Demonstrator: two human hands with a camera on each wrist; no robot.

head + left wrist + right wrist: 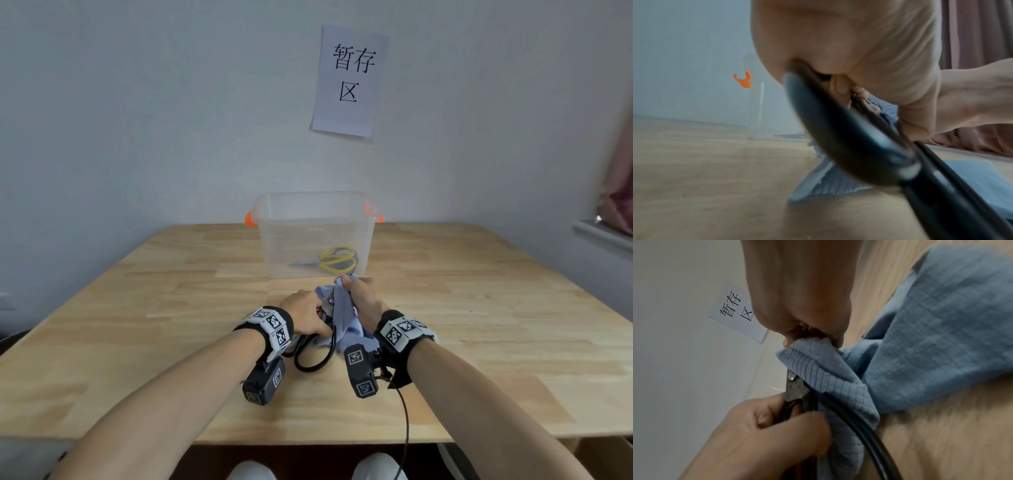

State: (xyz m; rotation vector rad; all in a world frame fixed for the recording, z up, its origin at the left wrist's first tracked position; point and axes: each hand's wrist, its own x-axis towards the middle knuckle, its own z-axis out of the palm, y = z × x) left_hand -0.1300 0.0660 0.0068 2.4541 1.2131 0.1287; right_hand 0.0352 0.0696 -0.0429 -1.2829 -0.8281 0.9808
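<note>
Wooden table (137,308), far side: a clear bin (308,233) holds yellow scissors (325,262). Nearer, the left hand (303,317) grips black scissors (329,303); the right hand (364,296) clutches a blue cloth (344,315) round their blades.

We read "暂存区" in black characters on the white paper sheet (349,80) stuck to the wall (137,102).
</note>
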